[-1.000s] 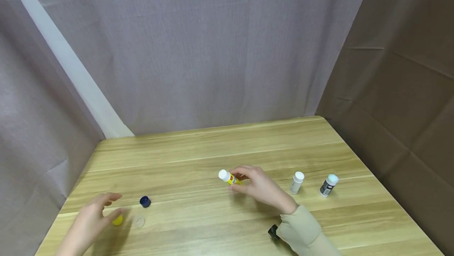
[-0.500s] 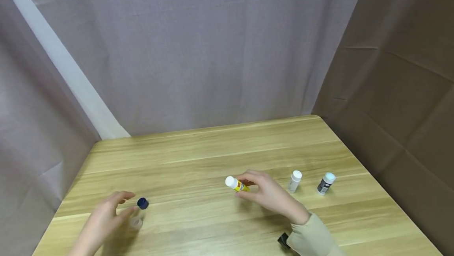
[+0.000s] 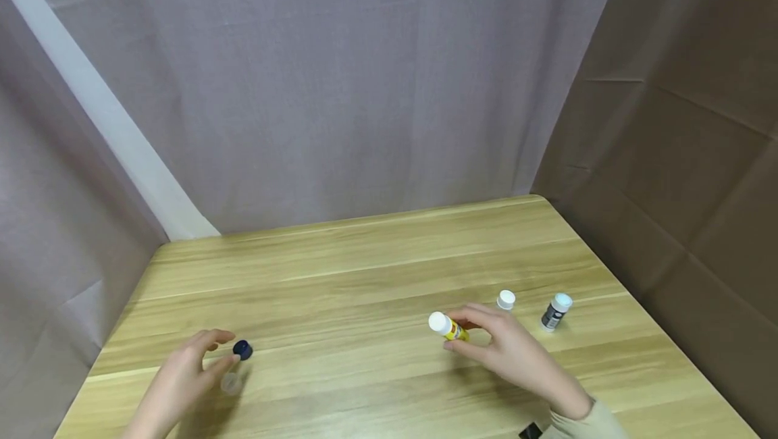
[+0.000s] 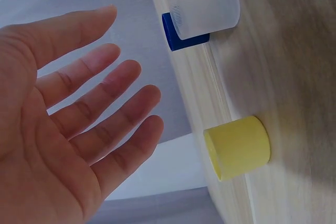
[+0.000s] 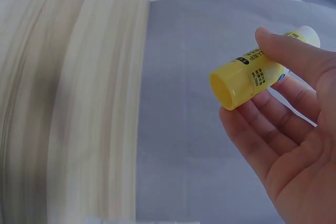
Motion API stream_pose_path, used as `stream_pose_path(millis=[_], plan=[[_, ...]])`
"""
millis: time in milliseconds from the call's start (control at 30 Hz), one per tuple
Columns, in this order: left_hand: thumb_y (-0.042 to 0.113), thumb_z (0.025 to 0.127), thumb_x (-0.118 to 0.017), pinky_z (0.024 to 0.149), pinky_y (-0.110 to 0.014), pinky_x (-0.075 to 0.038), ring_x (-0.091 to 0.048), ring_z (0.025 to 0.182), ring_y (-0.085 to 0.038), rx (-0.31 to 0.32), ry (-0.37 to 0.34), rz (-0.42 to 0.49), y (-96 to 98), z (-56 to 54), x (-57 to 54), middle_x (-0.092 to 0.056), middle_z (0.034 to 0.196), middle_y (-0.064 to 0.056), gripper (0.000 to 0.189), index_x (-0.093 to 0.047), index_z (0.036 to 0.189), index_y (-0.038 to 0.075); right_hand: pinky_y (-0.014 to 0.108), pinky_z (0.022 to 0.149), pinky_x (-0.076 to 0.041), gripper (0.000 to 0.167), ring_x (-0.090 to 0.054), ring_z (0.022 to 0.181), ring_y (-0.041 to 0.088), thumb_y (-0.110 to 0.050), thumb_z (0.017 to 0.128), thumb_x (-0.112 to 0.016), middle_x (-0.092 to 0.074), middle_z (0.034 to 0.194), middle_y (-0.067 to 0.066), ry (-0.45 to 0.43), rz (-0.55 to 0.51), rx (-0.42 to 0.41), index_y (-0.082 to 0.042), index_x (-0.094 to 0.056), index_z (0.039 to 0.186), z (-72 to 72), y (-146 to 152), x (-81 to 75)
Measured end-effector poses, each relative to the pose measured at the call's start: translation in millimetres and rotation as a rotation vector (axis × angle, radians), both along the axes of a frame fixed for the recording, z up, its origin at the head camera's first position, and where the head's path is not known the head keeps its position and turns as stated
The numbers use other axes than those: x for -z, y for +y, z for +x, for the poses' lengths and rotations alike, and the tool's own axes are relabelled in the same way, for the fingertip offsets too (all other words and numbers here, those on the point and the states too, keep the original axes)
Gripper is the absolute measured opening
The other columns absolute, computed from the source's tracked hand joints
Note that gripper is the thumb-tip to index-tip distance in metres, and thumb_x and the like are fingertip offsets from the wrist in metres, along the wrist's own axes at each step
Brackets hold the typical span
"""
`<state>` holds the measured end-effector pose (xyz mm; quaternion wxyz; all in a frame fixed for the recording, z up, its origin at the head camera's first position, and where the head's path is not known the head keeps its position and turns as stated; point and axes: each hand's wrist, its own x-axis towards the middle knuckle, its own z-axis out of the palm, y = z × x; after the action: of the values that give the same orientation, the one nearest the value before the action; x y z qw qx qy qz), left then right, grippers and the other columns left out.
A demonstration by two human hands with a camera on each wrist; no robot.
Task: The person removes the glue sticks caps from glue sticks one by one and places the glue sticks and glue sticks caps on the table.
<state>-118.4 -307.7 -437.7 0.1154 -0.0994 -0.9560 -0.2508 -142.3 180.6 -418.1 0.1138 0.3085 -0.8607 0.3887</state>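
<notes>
My right hand (image 3: pixel 504 344) grips a glue stick (image 3: pixel 450 327) with a yellow label and a white end, held tilted above the table. In the right wrist view, thumb and fingers wrap round the glue stick (image 5: pixel 252 74), its yellow end facing the camera. On the left, my left hand (image 3: pixel 182 378) hovers over the table with fingers spread and holds nothing. Near its fingertips stand a dark blue cap (image 3: pixel 242 350) and a translucent cap (image 3: pixel 231 383). A yellow cap (image 4: pixel 239 148) shows in the left wrist view; the left hand hides it from the head view.
Beyond the right hand stands a white tube (image 3: pixel 506 300), its lower part hidden by that hand. Farther right is a tube with a dark label and pale top (image 3: pixel 555 314). Grey curtains (image 3: pixel 365 88) border the wooden table (image 3: pixel 340 256) at the back and sides.
My right hand has carried the glue stick to the right, towards the white tube. The left hand has shifted slightly right, covering the yellow cap in the head view.
</notes>
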Motion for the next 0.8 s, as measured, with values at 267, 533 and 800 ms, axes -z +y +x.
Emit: stream_pose_path(millis=[267, 533, 800], plan=[[0.019, 0.087, -0.08, 0.08, -0.058, -0.055, -0.066, 0.1, -0.035, 0.006, -0.011, 0.002, 0.4, -0.2, -0.6, -0.071, 0.113, -0.01, 0.033, -0.07, 0.115, 0.008, 0.02, 0.084, -0.055, 0.047, -0.066, 0.093, 0.006, -0.006, 0.077, -0.088, -0.069, 0.106, -0.016, 0.139, -0.026, 0.049, -0.028, -0.069, 0.114, 12.5, 23.0, -4.8], [0.016, 0.086, -0.081, 0.08, -0.058, -0.055, -0.066, 0.099, -0.035, 0.011, 0.0, -0.004, 3.0, -3.1, -2.2, -0.071, 0.111, -0.01, 0.031, -0.07, 0.114, 0.008, 0.012, 0.086, -0.051, 0.057, -0.068, 0.091, 0.007, 0.006, 0.068, -0.089, -0.07, 0.107, -0.007, 0.207, -0.094, 0.066, -0.018, -0.07, 0.116, 14.8, 41.3, -2.1], [0.015, 0.085, -0.081, 0.079, -0.057, -0.056, -0.067, 0.096, -0.034, 0.019, 0.004, -0.012, 4.7, -2.0, 2.7, -0.071, 0.11, -0.01, 0.03, -0.071, 0.112, 0.008, 0.012, 0.085, -0.052, 0.049, -0.066, 0.092, 0.003, 0.009, 0.071, -0.086, -0.071, 0.102, -0.007, 0.134, -0.086, 0.164, -0.017, -0.069, 0.11, 15.2, 55.7, 2.5]])
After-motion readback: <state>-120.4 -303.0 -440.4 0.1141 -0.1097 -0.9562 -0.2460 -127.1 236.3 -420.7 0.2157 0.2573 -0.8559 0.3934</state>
